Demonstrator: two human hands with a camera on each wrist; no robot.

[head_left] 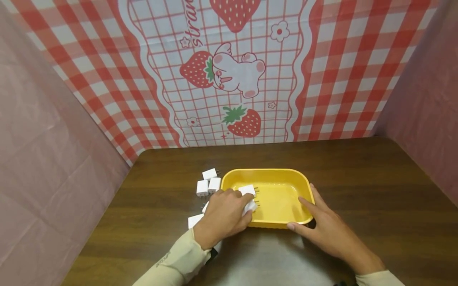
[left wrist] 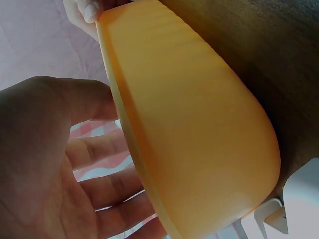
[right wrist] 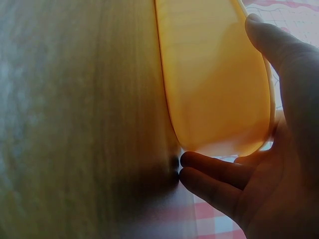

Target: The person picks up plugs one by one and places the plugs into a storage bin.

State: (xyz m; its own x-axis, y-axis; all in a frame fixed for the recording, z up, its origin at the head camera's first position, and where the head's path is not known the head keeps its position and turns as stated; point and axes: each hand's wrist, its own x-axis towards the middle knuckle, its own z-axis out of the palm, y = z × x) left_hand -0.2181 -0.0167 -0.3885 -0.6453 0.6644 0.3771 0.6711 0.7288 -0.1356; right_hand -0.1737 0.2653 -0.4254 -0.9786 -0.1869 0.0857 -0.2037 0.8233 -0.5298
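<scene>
A yellow plastic tray (head_left: 282, 171) sits on the table. My left hand (head_left: 223, 212) reaches over its left end and pinches a white charger plug (head_left: 251, 206) between thumb and index finger. Another white charger plug (head_left: 247, 190) is just beyond those fingers, its metal prongs pointing right. From the left wrist, the tray's wall (left wrist: 199, 119) hides what the fingers hold. My right hand (head_left: 330, 226) grips the tray's right end, with the thumb at the near rim and a finger over the inside. In the right wrist view, other fingers (right wrist: 219, 172) lie against the tray's outside.
Several more white charger plugs (head_left: 202, 188) lie on the brown wooden table (head_left: 143, 230) left of the tray, some partly behind the left hand. A red-and-white checked cloth (head_left: 343, 79) with strawberries hangs at the back. Pinkish cloths (head_left: 46, 159) flank both sides.
</scene>
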